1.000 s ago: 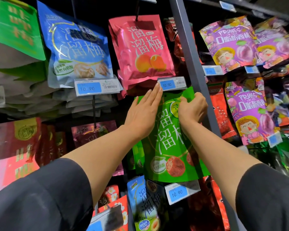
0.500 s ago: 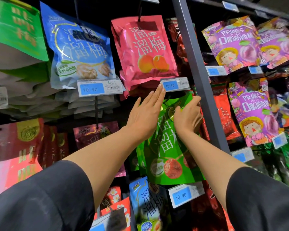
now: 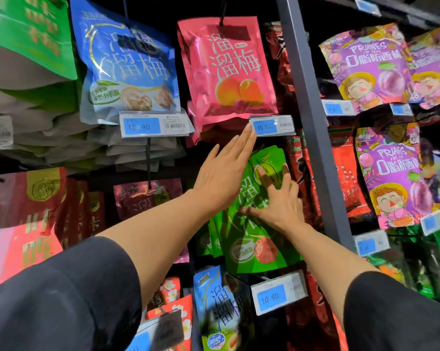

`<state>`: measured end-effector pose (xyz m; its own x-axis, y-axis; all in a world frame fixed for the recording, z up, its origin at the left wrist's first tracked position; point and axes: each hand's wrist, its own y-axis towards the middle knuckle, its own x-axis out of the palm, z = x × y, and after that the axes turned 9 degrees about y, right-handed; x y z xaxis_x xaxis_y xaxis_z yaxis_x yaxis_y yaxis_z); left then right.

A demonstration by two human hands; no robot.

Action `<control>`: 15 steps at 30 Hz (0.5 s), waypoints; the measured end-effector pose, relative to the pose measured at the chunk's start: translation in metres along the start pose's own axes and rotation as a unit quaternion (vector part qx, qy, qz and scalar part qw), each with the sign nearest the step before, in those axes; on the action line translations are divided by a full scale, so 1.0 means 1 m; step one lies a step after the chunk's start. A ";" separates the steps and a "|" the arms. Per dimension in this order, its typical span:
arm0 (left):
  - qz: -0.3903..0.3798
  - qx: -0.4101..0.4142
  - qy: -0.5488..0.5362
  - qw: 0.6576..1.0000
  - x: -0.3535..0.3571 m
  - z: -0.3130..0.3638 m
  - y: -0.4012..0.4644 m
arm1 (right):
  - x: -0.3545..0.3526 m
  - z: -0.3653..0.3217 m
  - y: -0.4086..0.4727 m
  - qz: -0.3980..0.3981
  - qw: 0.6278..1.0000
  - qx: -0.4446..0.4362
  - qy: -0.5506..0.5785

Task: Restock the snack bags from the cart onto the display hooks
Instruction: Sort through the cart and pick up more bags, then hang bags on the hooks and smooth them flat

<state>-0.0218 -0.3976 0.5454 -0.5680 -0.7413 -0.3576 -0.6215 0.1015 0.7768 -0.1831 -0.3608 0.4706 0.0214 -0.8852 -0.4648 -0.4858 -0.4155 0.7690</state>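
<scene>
Green foil fills the middle of the rack: a green bag [image 3: 254, 239] hangs at the front of a row of like bags, below a price tag [image 3: 272, 125] and above a lower tag [image 3: 277, 295]. Both arms reach up and forward from dark sleeves [image 3: 62, 295].

The left hand [image 3: 224, 173] is flat and slanted, palm toward the rack, fingers straight and close together, thumb spread to the left. Its fingertips [image 3: 250, 129] touch the left end of the upper price tag, and the heel of the palm lies over the green bag's left edge. It grips nothing.

The right hand [image 3: 279, 201] lies spread on the bag's face, back toward the camera. Its fingers are straight and fanned, pressing the foil near the round logo, with the thumb stretched leftward across the printed characters. It too holds nothing; it only presses. The bag's top edge curls forward just above these fingers, and whether it sits on its hook cannot be told.

A pink bag [image 3: 226, 69] hangs above the upper tag, a blue bag [image 3: 130, 67] to its left. A grey post [image 3: 312, 122] stands just right of the hands, with purple bags [image 3: 366, 67] beyond it.
</scene>
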 end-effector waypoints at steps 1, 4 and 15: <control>0.000 0.000 0.002 1.000 0.000 0.000 0.000 | 0.001 0.003 0.001 -0.009 1.000 -0.009 0.000; 0.000 -0.012 -0.008 1.000 -0.002 0.002 -0.003 | 0.008 0.009 -0.006 -0.039 0.999 -0.022 0.013; -0.081 -0.063 -0.133 0.986 0.029 0.063 -0.081 | -0.002 0.008 -0.099 0.028 0.997 -0.052 0.049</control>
<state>-0.0225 -0.3857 0.4394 -0.5990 -0.5383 -0.5928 -0.6534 -0.0993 0.7505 -0.1418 -0.3158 0.3919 0.0845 -0.9220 -0.3779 -0.3959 -0.3791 0.8364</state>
